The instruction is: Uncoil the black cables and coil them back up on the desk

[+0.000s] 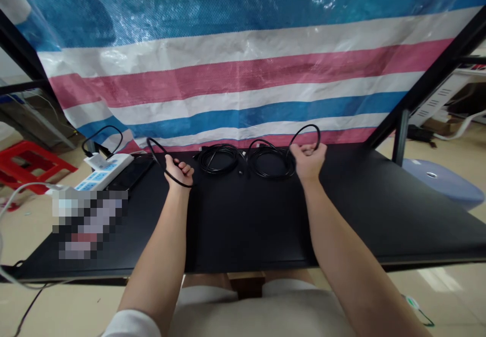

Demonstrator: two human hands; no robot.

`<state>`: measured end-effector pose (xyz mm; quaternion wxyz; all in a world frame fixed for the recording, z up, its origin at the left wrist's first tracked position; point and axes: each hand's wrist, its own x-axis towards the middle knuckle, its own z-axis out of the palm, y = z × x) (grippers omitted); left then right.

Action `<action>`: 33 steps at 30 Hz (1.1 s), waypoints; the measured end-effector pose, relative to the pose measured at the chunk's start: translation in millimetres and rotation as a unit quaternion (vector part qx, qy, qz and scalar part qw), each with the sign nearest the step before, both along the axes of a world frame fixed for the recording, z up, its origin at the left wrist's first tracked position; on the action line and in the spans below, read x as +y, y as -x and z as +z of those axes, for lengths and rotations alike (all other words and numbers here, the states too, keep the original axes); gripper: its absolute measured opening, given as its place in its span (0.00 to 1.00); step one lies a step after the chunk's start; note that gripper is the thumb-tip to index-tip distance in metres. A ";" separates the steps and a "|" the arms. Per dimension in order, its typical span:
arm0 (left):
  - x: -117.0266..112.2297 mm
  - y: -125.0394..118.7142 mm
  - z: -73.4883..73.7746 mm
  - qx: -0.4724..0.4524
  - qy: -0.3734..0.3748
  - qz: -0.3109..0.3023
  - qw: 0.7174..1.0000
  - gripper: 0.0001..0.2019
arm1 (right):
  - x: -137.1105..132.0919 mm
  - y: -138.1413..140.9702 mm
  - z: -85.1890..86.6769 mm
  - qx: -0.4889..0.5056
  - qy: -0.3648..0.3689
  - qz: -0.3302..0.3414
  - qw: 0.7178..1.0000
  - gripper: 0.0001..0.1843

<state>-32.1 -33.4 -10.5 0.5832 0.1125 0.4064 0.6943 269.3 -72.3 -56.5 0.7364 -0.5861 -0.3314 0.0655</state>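
Observation:
Two coils of black cable lie at the back of the black table, a left coil (218,171) and a right coil (271,176). My left hand (179,171) is closed round a black cable (151,147) that loops out over the wrist. To the right, my right hand (308,159) is closed on another stretch of black cable (318,132), which arches up beside the right coil. A small connector end (240,172) rests between the two coils. Whether both held cables belong to these coils, I cannot tell.
On the left stand a white power strip (123,163) with plugs and a dark phone-like slab (132,174). A striped plastic sheet (243,84) hangs behind the table (246,225). A red stool (30,162) and a lilac plastic lid or seat (440,180) are beyond its sides.

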 end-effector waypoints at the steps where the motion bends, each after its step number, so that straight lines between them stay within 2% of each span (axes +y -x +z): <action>1: 0.2 -2.4 -1.3 0.005 -0.006 -0.009 1.000 0.22 | 0.4 6.8 -1.0 -0.050 0.033 -0.001 0.998 0.34; 3: -0.3 -5.4 -2.4 0.009 -0.015 -0.022 1.000 0.22 | 1.0 18.0 -2.1 -0.120 0.097 0.003 0.988 0.37; 4: -0.7 -6.3 -2.4 0.010 -0.017 -0.028 0.999 0.22 | 1.3 21.9 -2.0 -0.138 0.118 0.006 0.983 0.36; 7: -2.1 -7.6 -1.7 0.022 -0.017 -0.042 0.999 0.22 | 1.8 26.5 1.3 -0.115 0.128 0.031 0.985 0.24; 9: -2.9 -9.2 -1.8 0.042 -0.018 -0.045 0.998 0.21 | 1.8 26.1 5.2 -0.072 0.119 0.053 0.989 0.20; 14: -5.7 -17.5 -5.4 0.118 -0.040 -0.042 0.991 0.21 | 1.1 28.1 13.0 0.006 0.109 0.061 0.992 0.26; 17: -7.8 -22.3 -8.6 0.143 -0.061 -0.066 0.986 0.21 | -0.4 35.7 14.2 -0.022 0.112 0.051 0.992 0.26; 22: -10.8 -27.8 -12.1 0.189 -0.084 -0.117 0.971 0.21 | -3.1 50.5 12.5 -0.087 0.162 0.011 0.983 0.33; 25: -12.0 -29.0 -14.1 0.232 -0.087 -0.164 0.955 0.21 | -1.3 51.8 9.5 -0.080 0.135 0.005 0.988 0.27; 28: -11.6 -28.0 -18.1 0.301 -0.098 -0.193 0.929 0.19 | 2.6 47.0 7.4 -0.019 0.085 0.050 0.995 0.21; 33: -10.1 -25.5 -24.0 0.468 -0.139 -0.111 0.866 0.14 | 5.1 40.7 9.7 0.075 0.043 0.130 0.988 0.15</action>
